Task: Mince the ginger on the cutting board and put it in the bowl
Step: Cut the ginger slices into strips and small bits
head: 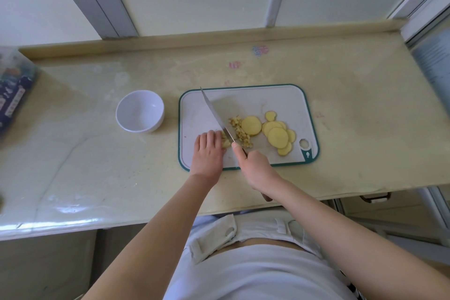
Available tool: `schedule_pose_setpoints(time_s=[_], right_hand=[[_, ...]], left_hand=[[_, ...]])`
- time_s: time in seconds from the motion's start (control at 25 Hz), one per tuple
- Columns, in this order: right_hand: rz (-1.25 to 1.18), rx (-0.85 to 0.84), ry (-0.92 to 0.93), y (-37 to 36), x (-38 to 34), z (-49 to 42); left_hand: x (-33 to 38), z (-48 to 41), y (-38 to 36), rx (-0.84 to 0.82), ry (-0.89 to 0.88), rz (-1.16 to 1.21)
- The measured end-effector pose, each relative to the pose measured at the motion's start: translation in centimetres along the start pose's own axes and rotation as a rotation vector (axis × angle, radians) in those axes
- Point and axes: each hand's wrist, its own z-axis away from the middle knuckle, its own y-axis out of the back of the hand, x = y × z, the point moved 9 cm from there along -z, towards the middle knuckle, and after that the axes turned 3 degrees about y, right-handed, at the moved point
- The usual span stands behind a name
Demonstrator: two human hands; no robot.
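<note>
White cutting board (267, 100) carries the lot; bowl (140, 111) waits empty to its left. Right hand (255, 165) wraps the knife (215, 114), left hand (208, 151) claws down on a ginger chunk (225, 142). Ginger slices (277, 134) alongside look light, firm and slippery, so best pinned flat from above.

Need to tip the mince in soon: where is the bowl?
Head view: the white bowl stands on the countertop, left of the cutting board, not touching it.
</note>
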Motion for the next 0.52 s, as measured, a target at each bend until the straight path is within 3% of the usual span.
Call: schedule_pose_setpoints(time_s=[0.24,0.52], right_hand=[[0.075,0.027,0.025,-0.7,0.5,-0.2],[-0.024,0.022,-0.01,-0.4,0.7,-1.5]], left_hand=[[0.1,0.1,0.0,-0.012,-0.008,-0.006],[0.2,0.0,0.1,-0.03,-0.013,-0.007]])
